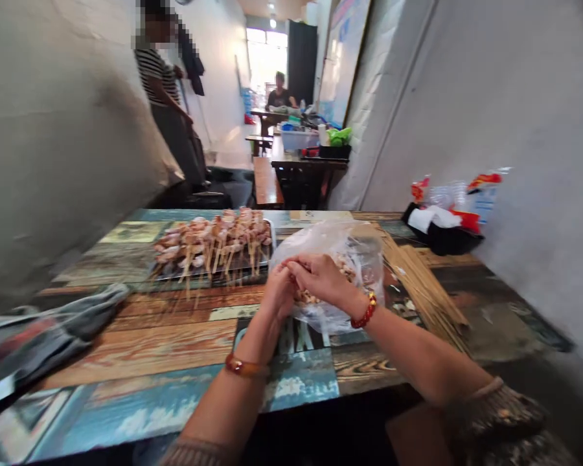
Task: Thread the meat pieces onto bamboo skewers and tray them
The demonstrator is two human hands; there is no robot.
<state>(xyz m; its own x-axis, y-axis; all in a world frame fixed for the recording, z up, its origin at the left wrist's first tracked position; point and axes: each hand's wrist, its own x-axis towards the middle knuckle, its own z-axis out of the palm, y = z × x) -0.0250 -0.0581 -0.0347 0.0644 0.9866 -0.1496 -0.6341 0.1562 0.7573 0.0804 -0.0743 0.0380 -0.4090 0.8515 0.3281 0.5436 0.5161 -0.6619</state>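
Left hand [278,288] and right hand [320,275] are held together over plastic bag [306,239]; right fingers pinched together, left grip can't be told. Skewering seemingly underway; steady alignment needed next.

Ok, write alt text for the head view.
A person's left hand and right hand meet over a plastic bag of small pale pieces on a wood-patterned table. To the left is a tray of skewered meat, to the right loose sticks.

Meat [214,236] is pink, the bag [315,239] whitish, sticks [427,288] tan, tabletop [160,346] plank-patterned brown and blue.
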